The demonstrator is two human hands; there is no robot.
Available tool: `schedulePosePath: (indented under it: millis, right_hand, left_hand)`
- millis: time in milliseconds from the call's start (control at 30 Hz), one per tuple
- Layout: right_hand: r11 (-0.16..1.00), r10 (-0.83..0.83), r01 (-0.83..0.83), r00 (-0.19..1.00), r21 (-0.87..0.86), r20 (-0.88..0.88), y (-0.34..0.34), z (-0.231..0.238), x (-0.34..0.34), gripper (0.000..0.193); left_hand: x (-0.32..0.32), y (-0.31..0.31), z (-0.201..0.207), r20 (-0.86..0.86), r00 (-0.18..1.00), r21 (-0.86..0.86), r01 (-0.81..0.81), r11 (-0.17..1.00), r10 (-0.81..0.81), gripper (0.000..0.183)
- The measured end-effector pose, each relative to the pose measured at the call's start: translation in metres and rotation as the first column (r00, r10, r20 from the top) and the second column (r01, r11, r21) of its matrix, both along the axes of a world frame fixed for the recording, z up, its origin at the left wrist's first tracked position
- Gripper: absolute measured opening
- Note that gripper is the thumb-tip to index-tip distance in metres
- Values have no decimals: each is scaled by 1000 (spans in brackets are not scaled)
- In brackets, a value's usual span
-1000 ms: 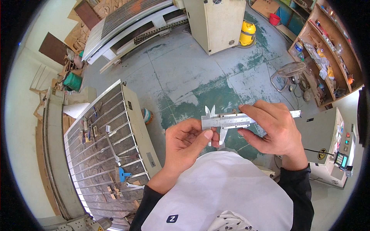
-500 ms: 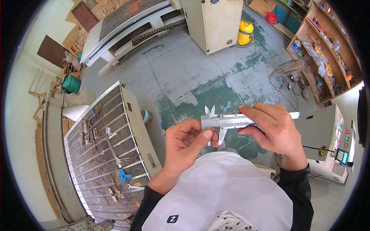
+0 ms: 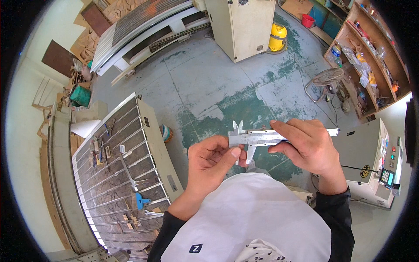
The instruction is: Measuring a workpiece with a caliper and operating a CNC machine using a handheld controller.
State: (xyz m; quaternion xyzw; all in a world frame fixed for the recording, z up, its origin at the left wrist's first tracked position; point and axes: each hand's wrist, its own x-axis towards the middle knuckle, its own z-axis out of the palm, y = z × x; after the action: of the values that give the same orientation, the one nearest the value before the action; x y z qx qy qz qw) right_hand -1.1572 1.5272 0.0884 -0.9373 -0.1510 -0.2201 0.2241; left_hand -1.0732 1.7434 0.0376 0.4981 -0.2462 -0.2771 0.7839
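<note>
A silver vernier caliper (image 3: 262,138) lies level across the space in front of my chest, its jaws at the left end and its beam running right. My left hand (image 3: 207,163) is closed at the jaw end, thumb and fingertips pressed by the lower jaws. The jaws stand a little apart; whether a small piece sits between them is hidden by the fingers. Thumb and fingers of my right hand (image 3: 310,146) grip the sliding part and the beam from the right, and the beam's end sticks out past this hand.
To the left stands a slatted machine bed (image 3: 118,174) with a blue-headed tool (image 3: 140,201), a wrench (image 3: 153,213) and wood scraps. A control cabinet (image 3: 364,153) is at the right, with a fan (image 3: 328,77) and shelves (image 3: 371,56) beyond. A yellow vacuum (image 3: 278,37) stands farther back.
</note>
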Motion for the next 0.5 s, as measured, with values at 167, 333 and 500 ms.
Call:
schedulePosePath:
  millis: [167, 333, 500]
  right_hand:
    - [1000, -11, 11, 1000, -4, -7, 1, 2, 2, 47]
    - [1000, -4, 4, 1000, 27, -7, 0, -5, 9, 45]
    - [995, 100, -100, 995, 17, -22, 3, -11, 22, 43]
  left_hand:
    - [2, 0, 0, 4, 1000, 2, 2, 1000, -2, 10]
    - [5, -3, 0, -12, 999, 49, -52, 997, 53, 9]
    - [1, -3, -5, 212, 958, 201, -235, 951, 192, 12]
